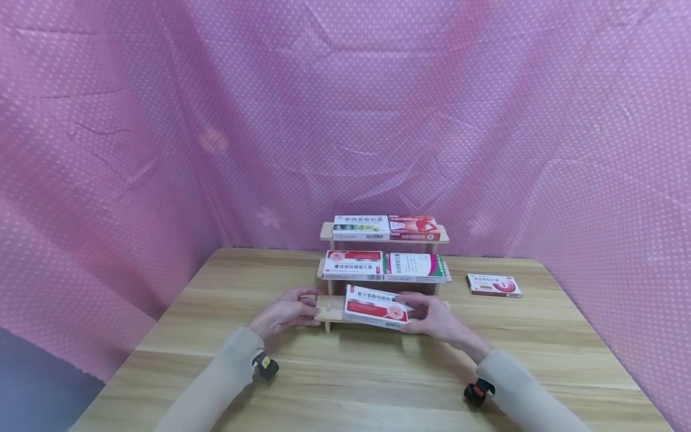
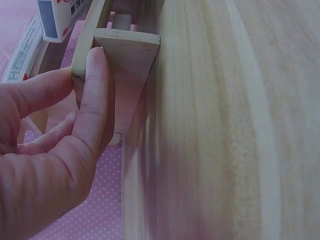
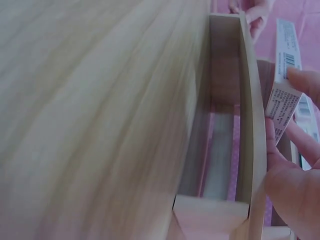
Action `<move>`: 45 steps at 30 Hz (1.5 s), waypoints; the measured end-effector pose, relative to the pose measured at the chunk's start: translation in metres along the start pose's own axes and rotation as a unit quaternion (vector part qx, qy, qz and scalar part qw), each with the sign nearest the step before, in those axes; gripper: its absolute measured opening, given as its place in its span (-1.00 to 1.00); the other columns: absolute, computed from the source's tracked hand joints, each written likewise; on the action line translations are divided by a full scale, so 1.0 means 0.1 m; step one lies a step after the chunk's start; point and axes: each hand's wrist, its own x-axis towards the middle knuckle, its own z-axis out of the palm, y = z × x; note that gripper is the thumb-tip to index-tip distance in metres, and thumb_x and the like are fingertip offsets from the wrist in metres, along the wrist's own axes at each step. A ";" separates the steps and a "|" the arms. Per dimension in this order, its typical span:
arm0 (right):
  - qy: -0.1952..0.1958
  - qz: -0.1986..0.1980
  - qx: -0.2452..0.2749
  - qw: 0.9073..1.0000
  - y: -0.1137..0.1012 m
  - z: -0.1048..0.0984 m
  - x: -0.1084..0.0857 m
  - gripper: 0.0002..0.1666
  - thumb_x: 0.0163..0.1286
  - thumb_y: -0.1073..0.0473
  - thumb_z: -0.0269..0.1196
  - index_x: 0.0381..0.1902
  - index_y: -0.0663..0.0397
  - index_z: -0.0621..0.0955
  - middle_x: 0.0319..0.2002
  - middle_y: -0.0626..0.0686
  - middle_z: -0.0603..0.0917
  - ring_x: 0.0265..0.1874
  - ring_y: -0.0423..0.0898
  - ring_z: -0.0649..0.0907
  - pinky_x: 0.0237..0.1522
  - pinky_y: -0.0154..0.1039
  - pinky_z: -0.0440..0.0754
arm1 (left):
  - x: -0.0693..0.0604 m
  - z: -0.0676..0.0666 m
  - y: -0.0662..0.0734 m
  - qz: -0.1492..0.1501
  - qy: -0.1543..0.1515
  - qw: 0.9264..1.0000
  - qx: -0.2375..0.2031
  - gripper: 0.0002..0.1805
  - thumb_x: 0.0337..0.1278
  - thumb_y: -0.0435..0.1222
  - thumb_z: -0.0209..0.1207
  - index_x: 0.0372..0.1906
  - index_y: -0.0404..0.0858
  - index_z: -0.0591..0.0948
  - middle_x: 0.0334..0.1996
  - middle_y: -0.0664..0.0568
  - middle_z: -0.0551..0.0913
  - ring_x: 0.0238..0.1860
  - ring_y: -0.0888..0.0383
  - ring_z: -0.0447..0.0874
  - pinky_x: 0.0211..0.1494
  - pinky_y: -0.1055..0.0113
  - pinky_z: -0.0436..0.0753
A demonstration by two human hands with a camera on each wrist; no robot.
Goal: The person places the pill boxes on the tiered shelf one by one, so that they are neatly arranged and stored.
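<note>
My right hand (image 1: 434,318) grips a red-and-white medicine box (image 1: 372,305) by its right end. The box is tilted over the lowest tier of a wooden three-step display rack (image 1: 330,305). In the right wrist view, thumb and fingers pinch the box end (image 3: 284,102) just above the board; whether its far end touches the board, I cannot tell. At the rack's left end, my left hand (image 1: 286,312) holds the lowest board. The left wrist view shows its thumb and fingers (image 2: 92,100) around the board's end, beside the side support (image 2: 131,57).
On the middle tier lie a red-and-white box (image 1: 353,265) and a green-and-white box (image 1: 414,265). The top tier carries a white-and-green box (image 1: 360,227) and a red box (image 1: 414,227). Another white box (image 1: 493,285) lies on the table (image 1: 378,378) at right. Behind hangs a pink dotted cloth (image 1: 345,120).
</note>
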 end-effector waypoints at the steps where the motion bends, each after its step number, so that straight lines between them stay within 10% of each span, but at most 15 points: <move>1: -0.004 -0.007 0.001 1.000 0.00 0.01 0.01 -0.26 0.17 0.06 0.45 0.32 -0.06 0.50 0.38 0.17 0.41 0.23 0.14 0.55 0.32 0.12 0.48 | 0.00 0.00 0.00 0.000 0.001 1.000 0.000 -0.29 0.12 -0.61 0.11 0.41 -0.42 0.21 0.06 -0.34 0.49 -0.13 -0.04 0.67 0.07 0.08 0.72; 45: -0.021 -0.013 0.004 1.000 -0.14 0.30 0.36 -0.25 0.17 0.12 0.45 0.33 0.01 0.48 0.37 0.15 0.43 0.22 0.12 0.58 0.22 -0.05 0.60 | -0.01 0.02 0.00 0.004 0.006 1.000 0.010 -0.25 0.07 -0.64 0.07 0.43 -0.44 0.17 0.02 -0.32 0.55 -0.17 0.04 0.70 0.06 0.10 0.72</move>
